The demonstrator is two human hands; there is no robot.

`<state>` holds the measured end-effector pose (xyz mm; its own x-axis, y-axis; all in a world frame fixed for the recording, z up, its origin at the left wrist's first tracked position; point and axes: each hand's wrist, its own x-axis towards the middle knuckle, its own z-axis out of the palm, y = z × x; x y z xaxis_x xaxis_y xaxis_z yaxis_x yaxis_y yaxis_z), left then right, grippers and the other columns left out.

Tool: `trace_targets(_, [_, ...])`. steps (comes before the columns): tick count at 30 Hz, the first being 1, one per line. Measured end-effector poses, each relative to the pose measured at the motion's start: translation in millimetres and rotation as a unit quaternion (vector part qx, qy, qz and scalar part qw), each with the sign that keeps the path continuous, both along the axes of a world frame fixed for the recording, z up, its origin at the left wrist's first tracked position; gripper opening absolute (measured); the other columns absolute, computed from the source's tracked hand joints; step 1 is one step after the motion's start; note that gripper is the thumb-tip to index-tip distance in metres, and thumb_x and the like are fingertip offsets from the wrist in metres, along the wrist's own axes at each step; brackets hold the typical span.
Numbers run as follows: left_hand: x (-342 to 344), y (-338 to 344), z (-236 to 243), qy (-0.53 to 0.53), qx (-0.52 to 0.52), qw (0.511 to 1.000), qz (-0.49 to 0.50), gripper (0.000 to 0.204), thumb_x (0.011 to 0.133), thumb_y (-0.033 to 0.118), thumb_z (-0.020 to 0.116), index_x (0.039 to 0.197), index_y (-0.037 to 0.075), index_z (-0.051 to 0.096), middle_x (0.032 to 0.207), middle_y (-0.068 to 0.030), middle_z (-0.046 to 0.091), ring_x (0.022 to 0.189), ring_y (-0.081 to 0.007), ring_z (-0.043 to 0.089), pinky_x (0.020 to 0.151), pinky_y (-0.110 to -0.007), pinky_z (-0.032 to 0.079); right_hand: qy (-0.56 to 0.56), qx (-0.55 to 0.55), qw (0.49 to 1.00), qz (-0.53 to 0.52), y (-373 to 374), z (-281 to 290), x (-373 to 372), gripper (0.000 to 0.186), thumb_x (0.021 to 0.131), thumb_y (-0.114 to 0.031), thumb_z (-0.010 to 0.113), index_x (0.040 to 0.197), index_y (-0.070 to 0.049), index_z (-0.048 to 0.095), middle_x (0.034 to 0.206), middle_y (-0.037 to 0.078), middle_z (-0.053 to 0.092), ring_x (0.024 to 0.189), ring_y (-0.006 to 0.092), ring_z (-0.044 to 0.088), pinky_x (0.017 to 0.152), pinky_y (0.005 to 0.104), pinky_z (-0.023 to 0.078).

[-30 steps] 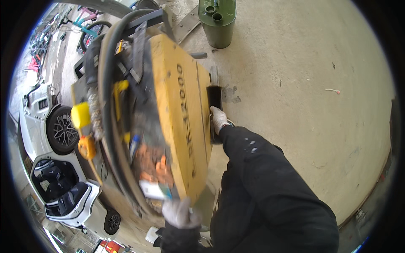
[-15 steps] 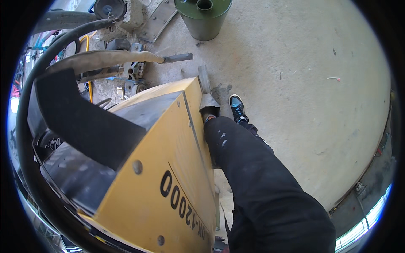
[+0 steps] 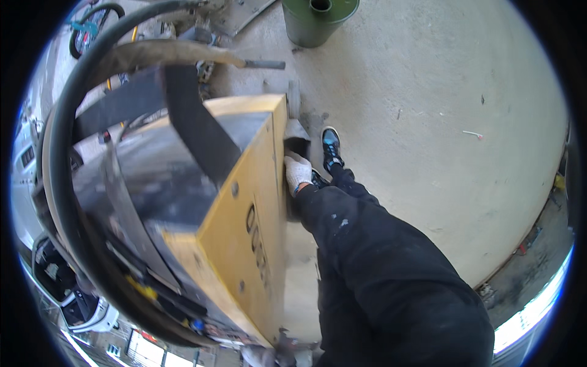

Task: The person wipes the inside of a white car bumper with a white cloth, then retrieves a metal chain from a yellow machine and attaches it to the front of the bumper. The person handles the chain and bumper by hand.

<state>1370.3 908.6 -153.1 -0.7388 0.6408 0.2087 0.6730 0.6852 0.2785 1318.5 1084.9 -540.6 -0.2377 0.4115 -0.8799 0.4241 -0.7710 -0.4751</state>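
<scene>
A big yellow metal-sided machine (image 3: 257, 147) with a dark top stands at my left. My right hand (image 3: 298, 171), in a whitish knit glove, is down at its right side, just below a grey metal hood (image 3: 298, 129) over a dark opening. The fingers look closed, partly hidden at that opening; what they grip does not show. My left hand cannot be made out. A black angled bar (image 3: 195, 116) rises over the machine's top, and a thick black hose (image 3: 58, 177) loops along its left.
A green bucket-like container (image 3: 312, 27) stands ahead on the concrete floor (image 3: 416, 159). A cloth-wrapped hose (image 3: 165, 54) with a grey tube end sticks out over the machine's far side. My shoe (image 3: 331, 142) is right of the hood. A white vehicle (image 3: 92, 312) shows at lower left.
The view has shifted, with the machine blurred and its printed side seen more edge-on. My right glove, hidden before, now shows below the hood. The bucket sits farther up and right in view.
</scene>
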Motion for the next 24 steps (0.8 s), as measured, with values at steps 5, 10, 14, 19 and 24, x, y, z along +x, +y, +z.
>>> trace_targets(5, [42.6, 17.3, 24.9, 0.053, 0.013, 0.998, 0.045, 0.020, 0.090, 0.022, 0.047, 0.082, 0.004, 0.053, 0.064, -0.0104, 0.048, 0.054, -0.0260, 0.044, 0.056, -0.041, 0.037, -0.012, 0.022, 0.999, 0.032, 2.0, 90.0, 71.8, 0.031, 0.087, -0.010, 0.066, 0.114, 0.005, 0.070, 0.106, 0.015, 0.074, 0.095, 0.0187, 0.068, 0.088, 0.0278, 0.050])
trace_targets(10, [52.0, 30.2, 28.8, 0.054, -0.029, 0.989, 0.136, 0.017, 0.093, 0.019, 0.045, 0.084, 0.006, 0.050, 0.066, -0.0091, 0.045, 0.053, -0.0259, 0.040, 0.056, -0.040, 0.033, 0.016, -0.072, 0.979, 0.189, 21.6, 111.2, 125.2, 0.026, 0.092, -0.013, 0.065, 0.111, 0.004, 0.072, 0.101, 0.010, 0.074, 0.090, 0.0167, 0.068, 0.082, 0.0287, 0.052])
trace_targets(14, [56.1, 36.9, 27.0, 0.030, -0.004, 0.979, 0.199, 0.023, 0.096, 0.024, 0.048, 0.085, 0.005, 0.052, 0.069, -0.0083, 0.047, 0.060, -0.0240, 0.044, 0.061, -0.038, 0.035, 0.095, 0.142, 0.881, 0.440, 20.5, 106.9, 118.8, 0.033, 0.085, -0.020, 0.065, 0.112, -0.001, 0.071, 0.100, 0.021, 0.071, 0.092, 0.0287, 0.070, 0.082, 0.0376, 0.053])
trace_targets(19, [58.3, 33.6, 18.2, 0.045, 0.046, 0.973, 0.220, 0.022, 0.096, 0.024, 0.049, 0.083, 0.006, 0.051, 0.070, -0.0065, 0.045, 0.061, -0.0240, 0.043, 0.063, -0.039, 0.035, 0.065, 0.473, 0.446, 0.757, -0.6, 69.0, 67.9, 0.036, 0.086, -0.026, 0.061, 0.111, -0.001, 0.070, 0.125, 0.020, 0.060, 0.115, 0.0360, 0.054, 0.099, 0.0443, 0.044])
trace_targets(24, [57.7, 32.8, 15.8, 0.092, 0.052, 0.970, 0.220, 0.023, 0.089, 0.026, 0.049, 0.083, 0.005, 0.054, 0.071, -0.0094, 0.052, 0.064, -0.0207, 0.047, 0.063, -0.038, 0.036, -0.048, 0.394, 0.286, 0.872, -3.9, -66.4, 26.0, 0.035, 0.094, -0.029, 0.056, 0.121, -0.012, 0.071, 0.127, 0.014, 0.065, 0.122, 0.0301, 0.056, 0.097, 0.0501, 0.041])
